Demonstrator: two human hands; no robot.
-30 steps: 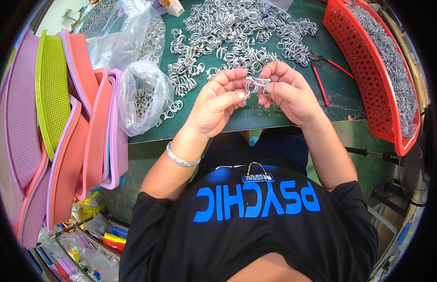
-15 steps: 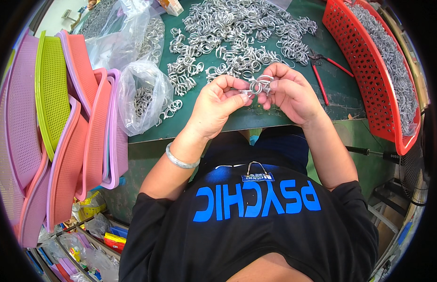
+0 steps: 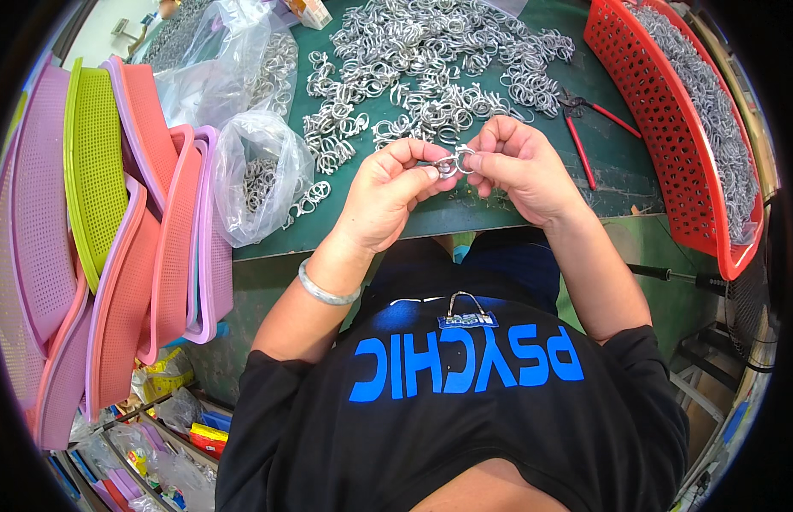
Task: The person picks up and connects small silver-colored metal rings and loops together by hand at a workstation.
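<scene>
Over the front edge of the green table, my left hand (image 3: 381, 194) is closed in a pinch on a silver metal ring (image 3: 448, 168). My right hand (image 3: 526, 177), closed too, holds another metal ring (image 3: 466, 160) between thumb and fingertips. The two rings touch or overlap; whether they are linked cannot be seen. Fingers partly cover both pieces. Just beyond my hands lies a wide heap of similar rings (image 3: 431, 51). A few loose rings (image 3: 309, 198) rest left of my left hand, beside a clear plastic bag (image 3: 281, 141) with more rings inside.
Red-handled pliers (image 3: 577, 141) lie open right of the heap on the green table (image 3: 618, 175). A red perforated basket (image 3: 661, 111) full of metal pieces stands at the right edge. Stacked pink, purple and green baskets (image 3: 98, 171) crowd the left. A larger clear bag (image 3: 213, 77) sits behind.
The rings between my hands have turned, and my right fingertips have drawn a little leftward. Fewer ring loops show at my right fingers than before. Everything on the table stays put.
</scene>
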